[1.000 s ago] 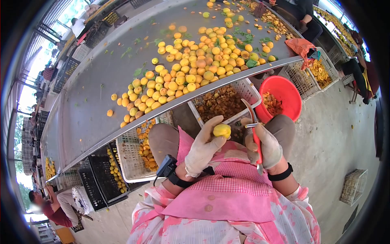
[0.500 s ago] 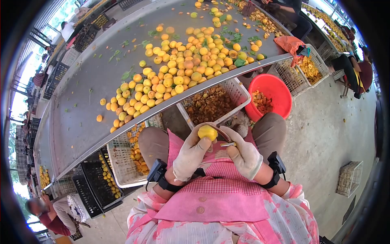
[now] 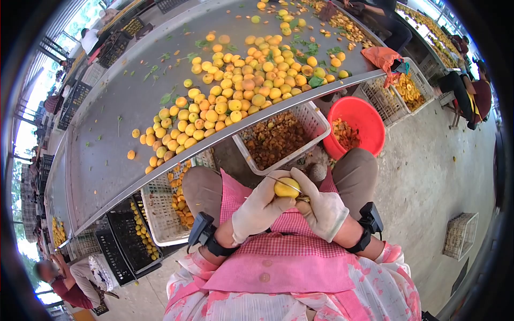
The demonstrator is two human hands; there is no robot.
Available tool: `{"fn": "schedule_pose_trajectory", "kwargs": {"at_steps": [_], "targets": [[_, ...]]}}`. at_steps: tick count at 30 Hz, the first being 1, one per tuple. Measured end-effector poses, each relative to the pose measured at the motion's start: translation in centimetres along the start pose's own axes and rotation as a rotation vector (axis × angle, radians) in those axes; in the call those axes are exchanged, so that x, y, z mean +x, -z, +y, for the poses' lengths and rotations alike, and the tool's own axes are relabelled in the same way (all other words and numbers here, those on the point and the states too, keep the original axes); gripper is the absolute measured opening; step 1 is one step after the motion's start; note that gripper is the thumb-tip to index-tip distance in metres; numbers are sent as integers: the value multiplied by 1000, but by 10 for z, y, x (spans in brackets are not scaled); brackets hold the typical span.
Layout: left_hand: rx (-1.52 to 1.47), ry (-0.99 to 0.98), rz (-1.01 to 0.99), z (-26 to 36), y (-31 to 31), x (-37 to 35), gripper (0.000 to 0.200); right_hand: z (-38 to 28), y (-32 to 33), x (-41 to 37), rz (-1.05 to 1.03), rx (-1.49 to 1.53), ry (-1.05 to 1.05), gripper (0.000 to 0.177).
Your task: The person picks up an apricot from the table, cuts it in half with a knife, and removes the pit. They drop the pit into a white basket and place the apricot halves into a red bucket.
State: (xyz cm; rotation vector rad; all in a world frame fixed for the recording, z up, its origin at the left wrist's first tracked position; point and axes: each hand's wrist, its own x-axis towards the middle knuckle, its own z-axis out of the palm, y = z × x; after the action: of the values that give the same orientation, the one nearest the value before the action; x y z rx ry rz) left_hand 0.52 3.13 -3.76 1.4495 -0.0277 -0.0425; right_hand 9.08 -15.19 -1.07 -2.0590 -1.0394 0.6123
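Observation:
Both of my hands wear whitish gloves and meet above my lap. My left hand (image 3: 261,207) is closed around a yellow apricot (image 3: 287,187). From the other side my right hand (image 3: 324,209) grips a small knife (image 3: 304,198), most of it hidden by the fingers. Its thin blade lies against the top of the fruit. Just beyond my hands, a sloping metal table (image 3: 115,160) bears a heap of whole apricots (image 3: 225,99) with scattered green leaves.
Under the table edge stand a white crate (image 3: 320,124) of brownish pieces, a red tub (image 3: 369,115) with fruit pieces, and another white crate (image 3: 155,214) of orange halves. Black crates (image 3: 120,235) are at the left. A seated person (image 3: 72,286) is beyond them.
My hands have come together and moved slightly down and right. The knife, apart from the apricot before, now has its blade against it.

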Motion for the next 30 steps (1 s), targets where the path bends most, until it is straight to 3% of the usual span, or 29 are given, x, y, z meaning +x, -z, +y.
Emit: {"fn": "schedule_pose_trajectory", "kwargs": {"at_steps": [4,6,8,10,12,13,15,16,18,19,21,25,27,30], "targets": [[-19,96,3,14,-4,2,46,9,-6,0,96,24,87,64],[-430,90,125,18,-15,4,41,12,-11,2,153,61,134,65],[-494,86,133,12,-22,4,41,12,-16,4,291,103,226,67],[-566,89,146,11,-24,2,42,7,-12,3,283,73,227,66],[-137,-61,174,20,-23,2,41,6,-9,1,279,44,224,66],[-137,-56,168,26,-20,2,41,6,-8,0,251,27,206,66],[377,-20,158,37,-14,3,43,7,-7,-2,227,7,184,66],[375,-24,156,37,-14,4,43,8,-8,0,256,6,216,66],[66,47,126,34,-15,3,57,11,-11,3,280,7,250,67],[67,49,129,33,-19,3,57,12,-14,4,300,-8,241,67],[-304,17,253,32,-29,6,46,14,-17,5,324,-19,234,67],[-42,-43,252,30,-23,8,45,10,-13,4,341,-50,237,68],[628,-201,234,38,-14,10,47,8,-10,1,323,-63,222,67],[385,-66,200,35,-12,8,53,9,-10,2,244,-74,139,67]]}}
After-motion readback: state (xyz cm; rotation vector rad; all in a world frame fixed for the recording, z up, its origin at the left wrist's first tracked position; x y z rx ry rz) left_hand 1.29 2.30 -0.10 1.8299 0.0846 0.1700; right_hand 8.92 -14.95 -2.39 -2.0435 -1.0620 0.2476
